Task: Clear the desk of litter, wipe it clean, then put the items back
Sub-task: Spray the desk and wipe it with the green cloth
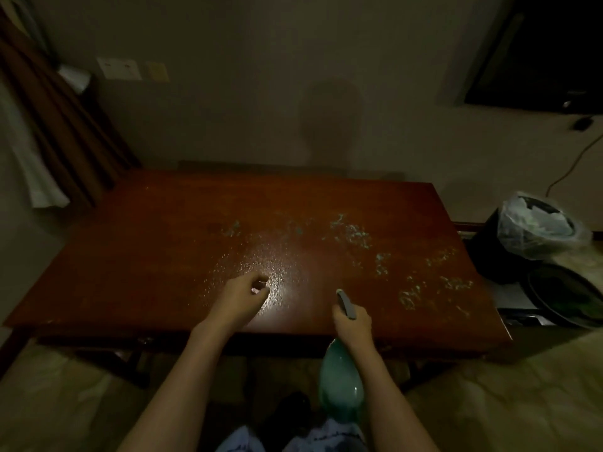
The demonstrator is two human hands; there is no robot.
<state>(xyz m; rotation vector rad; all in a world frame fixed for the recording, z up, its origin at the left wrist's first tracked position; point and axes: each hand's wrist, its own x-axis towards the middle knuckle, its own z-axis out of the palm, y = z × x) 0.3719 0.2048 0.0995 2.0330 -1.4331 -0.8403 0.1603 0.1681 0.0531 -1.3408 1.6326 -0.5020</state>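
My left hand (243, 296) reaches over the near middle of the tabletop (163, 256), fingers curled in and holding nothing I can make out in the dim light. My right hand (354, 321), at the near edge, is wrapped round the head of a green spray bottle (339, 386); its body hangs below the edge. Pale foam (352, 233) speckles the right side. A lined bin (535, 230) stands at far right.
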